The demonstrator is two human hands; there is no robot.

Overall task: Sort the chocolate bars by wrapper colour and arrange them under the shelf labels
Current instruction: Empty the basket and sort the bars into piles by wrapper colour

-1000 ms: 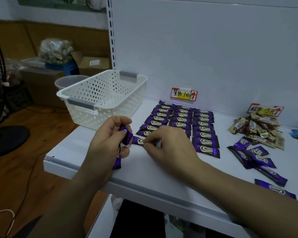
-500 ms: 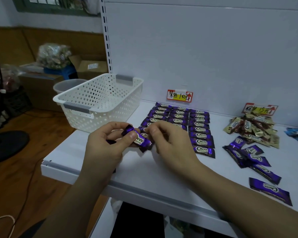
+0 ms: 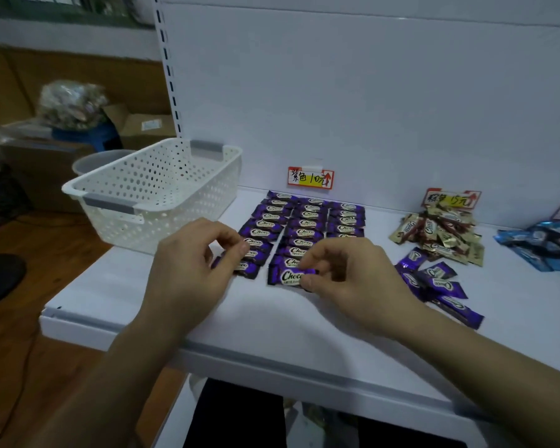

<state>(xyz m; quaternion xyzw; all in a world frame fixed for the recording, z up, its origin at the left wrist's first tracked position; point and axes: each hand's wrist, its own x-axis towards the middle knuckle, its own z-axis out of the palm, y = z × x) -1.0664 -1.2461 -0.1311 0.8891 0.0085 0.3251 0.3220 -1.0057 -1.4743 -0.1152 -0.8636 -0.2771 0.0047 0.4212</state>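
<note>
Purple-wrapped chocolate bars (image 3: 307, 218) lie in three neat columns on the white shelf (image 3: 272, 321), below a red-and-yellow label (image 3: 310, 177). My right hand (image 3: 346, 279) pinches a purple bar (image 3: 286, 277) at the front end of the middle column. My left hand (image 3: 191, 270) has curled fingers on a purple bar (image 3: 249, 268) at the front of the left column; its fingers hide part of it. A loose heap of purple bars (image 3: 434, 282) lies to the right. Gold bars (image 3: 440, 236) are piled under a second label (image 3: 451, 198).
A white perforated basket (image 3: 152, 192) stands at the shelf's left end. Blue-wrapped bars (image 3: 543, 244) lie at the far right. Off the shelf to the left are cardboard boxes (image 3: 139, 127), a grey bin (image 3: 94, 161) and wooden floor.
Both hands held one purple bar near the shelf front. Now they have parted: the right hand sets a bar at the middle column's front, the left hand is on the left column's front bar.
</note>
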